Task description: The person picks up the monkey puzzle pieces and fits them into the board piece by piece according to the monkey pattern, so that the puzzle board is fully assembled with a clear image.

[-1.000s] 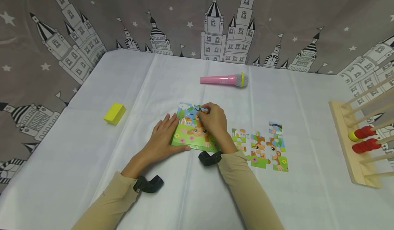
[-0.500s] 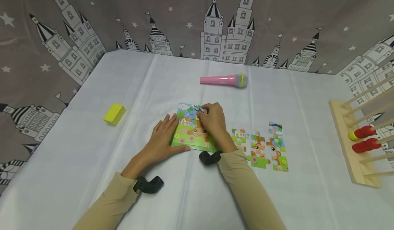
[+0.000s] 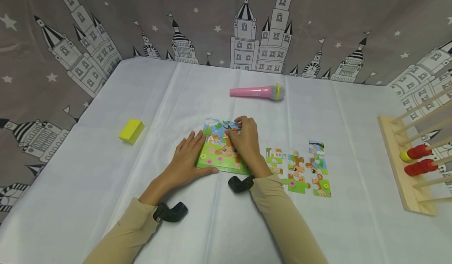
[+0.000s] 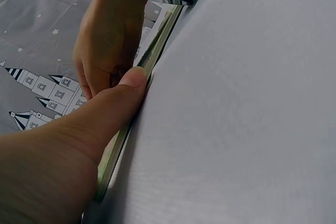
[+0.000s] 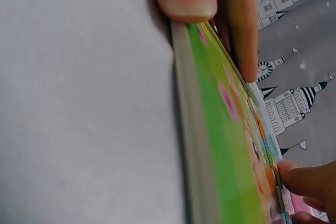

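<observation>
A puzzle board (image 3: 219, 162) with a monkey picture lies flat on the white cloth. My left hand (image 3: 185, 158) rests against it, fingers extended along the left edge and thumb along the near edge. In the left wrist view that thumb (image 4: 113, 111) lies on the board's rim. My right hand (image 3: 246, 138) is at the upper right of the board, thumb and index finger bent around a puzzle piece (image 3: 233, 130) with part of the monkey on it. Seen from the right wrist, the right thumb (image 5: 307, 179) touches the board's far side. The palm hides the board's right part.
Right of the board lie several loose puzzle pieces (image 3: 298, 183) in three columns. A pink toy microphone (image 3: 251, 91) lies behind the board. To the left is a yellow block (image 3: 132, 131). A wooden bead frame (image 3: 399, 170) with red and yellow beads stands at far right.
My right index finger has shifted slightly to the right and away from the thumb, showing more of the board's top right. The left hand has stayed in place.
</observation>
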Available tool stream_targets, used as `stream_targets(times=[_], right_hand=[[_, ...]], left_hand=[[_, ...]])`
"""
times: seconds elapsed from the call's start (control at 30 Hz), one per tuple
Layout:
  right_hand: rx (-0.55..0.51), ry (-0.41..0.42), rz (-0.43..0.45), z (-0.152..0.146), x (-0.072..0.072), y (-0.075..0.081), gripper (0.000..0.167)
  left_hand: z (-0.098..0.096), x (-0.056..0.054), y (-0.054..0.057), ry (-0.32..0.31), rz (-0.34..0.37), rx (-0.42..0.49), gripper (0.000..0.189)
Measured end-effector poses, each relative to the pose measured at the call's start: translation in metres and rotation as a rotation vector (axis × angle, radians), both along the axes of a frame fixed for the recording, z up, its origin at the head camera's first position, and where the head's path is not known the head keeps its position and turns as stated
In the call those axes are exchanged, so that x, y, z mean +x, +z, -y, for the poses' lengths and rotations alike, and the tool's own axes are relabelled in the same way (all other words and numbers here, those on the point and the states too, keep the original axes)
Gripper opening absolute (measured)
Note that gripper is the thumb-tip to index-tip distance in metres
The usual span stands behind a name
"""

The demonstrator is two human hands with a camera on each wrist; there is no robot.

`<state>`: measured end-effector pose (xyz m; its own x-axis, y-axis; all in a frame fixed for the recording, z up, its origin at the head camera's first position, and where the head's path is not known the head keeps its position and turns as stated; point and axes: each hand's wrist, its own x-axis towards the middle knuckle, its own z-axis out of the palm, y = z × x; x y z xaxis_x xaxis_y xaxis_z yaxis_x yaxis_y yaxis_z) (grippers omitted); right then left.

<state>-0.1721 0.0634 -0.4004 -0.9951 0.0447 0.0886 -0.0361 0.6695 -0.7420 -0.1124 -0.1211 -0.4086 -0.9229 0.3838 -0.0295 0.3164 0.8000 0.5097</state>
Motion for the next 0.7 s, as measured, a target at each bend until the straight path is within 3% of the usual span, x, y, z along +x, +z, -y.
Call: stream_targets(times=[0.7], right_hand=[[-0.028,0.021,-0.013,-0.0002,0.0023,-0.0035,0.031]], left_hand=[[0.0006,-0.0007,-0.0021,-0.004,-0.017,0.000,0.102]])
